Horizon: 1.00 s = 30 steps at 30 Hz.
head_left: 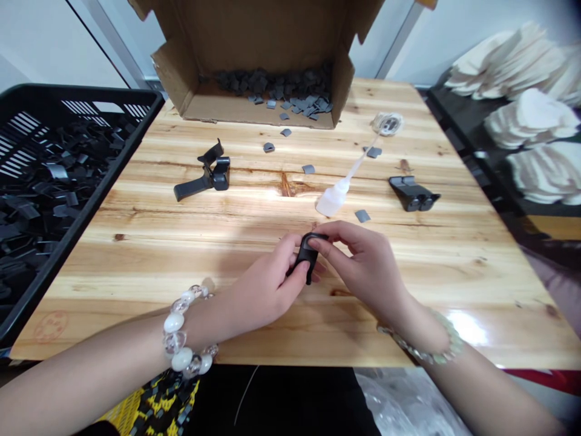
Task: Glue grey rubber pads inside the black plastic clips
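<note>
Both hands meet over the near middle of the wooden table (181, 266). My left hand (267, 287) grips a small black plastic clip (307, 257) from the left and below. My right hand (363, 263) pinches the top of the same clip with thumb and fingertips. A white squeeze bottle with a long nozzle (338, 194) lies on the table just beyond the hands. A small grey pad (362, 215) lies next to it.
An open cardboard box (258, 109) with several grey pads stands at the far edge; a few pads lie scattered before it. Black clips lie at left (206, 175) and right (413, 194). A black crate (82, 175) of black parts stands at left. White stacks (531, 121) sit at right.
</note>
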{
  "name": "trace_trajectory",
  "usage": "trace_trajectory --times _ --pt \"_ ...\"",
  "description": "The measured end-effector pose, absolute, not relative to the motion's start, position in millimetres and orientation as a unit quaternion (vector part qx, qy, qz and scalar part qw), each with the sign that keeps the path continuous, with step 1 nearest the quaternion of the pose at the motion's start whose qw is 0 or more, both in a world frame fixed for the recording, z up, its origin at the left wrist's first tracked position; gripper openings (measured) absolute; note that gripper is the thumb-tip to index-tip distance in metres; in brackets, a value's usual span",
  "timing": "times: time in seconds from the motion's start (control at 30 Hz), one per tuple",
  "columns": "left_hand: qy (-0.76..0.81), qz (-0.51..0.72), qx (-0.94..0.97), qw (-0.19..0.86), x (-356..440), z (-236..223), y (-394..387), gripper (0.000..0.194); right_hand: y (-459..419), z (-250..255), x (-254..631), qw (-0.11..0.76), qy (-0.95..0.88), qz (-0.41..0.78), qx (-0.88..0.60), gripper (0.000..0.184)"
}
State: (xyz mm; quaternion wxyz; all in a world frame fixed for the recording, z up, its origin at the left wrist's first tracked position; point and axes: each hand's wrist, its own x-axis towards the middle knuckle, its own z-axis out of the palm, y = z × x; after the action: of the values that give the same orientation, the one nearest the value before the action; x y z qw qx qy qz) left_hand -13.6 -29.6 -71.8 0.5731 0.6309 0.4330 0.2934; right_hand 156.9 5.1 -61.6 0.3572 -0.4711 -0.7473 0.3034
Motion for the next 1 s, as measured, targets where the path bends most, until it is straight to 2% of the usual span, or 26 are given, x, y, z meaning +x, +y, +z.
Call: trace_trajectory --times 0.07,0.2,0.27,0.37,0.5,0.63,0.77,1.0 --pt "0.418 0.311 0.602 0.605 -13.6 -71.2 -28.4 0.019 5.7 -62.3 157.6 0.368 -0.731 0.323 -0.475 0.009" --pt "0.396 0.374 0.523 0.656 -15.4 -71.5 -21.0 0.020 10.1 -64.9 160.9 0.405 -0.666 0.426 -0.460 0.031" --pt "0.409 0.408 0.501 0.644 -17.5 -73.3 -16.1 0.019 12.6 -66.7 161.8 0.392 -0.647 0.466 -0.459 0.026" --pt "0.433 0.430 0.476 0.633 -21.0 -77.2 -11.5 0.019 13.7 -69.1 160.0 0.330 -0.647 0.512 -0.458 0.023" --pt "0.422 0.436 0.439 0.663 -22.6 -79.4 -11.2 0.022 10.9 -70.9 154.2 0.280 -0.671 0.551 -0.410 0.019" --pt "0.392 0.450 0.452 0.663 -24.0 -77.9 -9.9 0.023 8.6 -70.8 151.9 0.283 -0.681 0.548 -0.395 0.016" --pt "0.445 0.470 0.496 0.579 -30.8 -72.4 -4.0 0.027 8.6 -70.7 154.3 0.279 -0.701 0.502 -0.423 0.013" --pt "0.523 0.389 0.579 0.490 -38.8 -62.1 3.6 0.020 9.5 -72.7 156.3 0.284 -0.775 0.380 -0.417 0.008"
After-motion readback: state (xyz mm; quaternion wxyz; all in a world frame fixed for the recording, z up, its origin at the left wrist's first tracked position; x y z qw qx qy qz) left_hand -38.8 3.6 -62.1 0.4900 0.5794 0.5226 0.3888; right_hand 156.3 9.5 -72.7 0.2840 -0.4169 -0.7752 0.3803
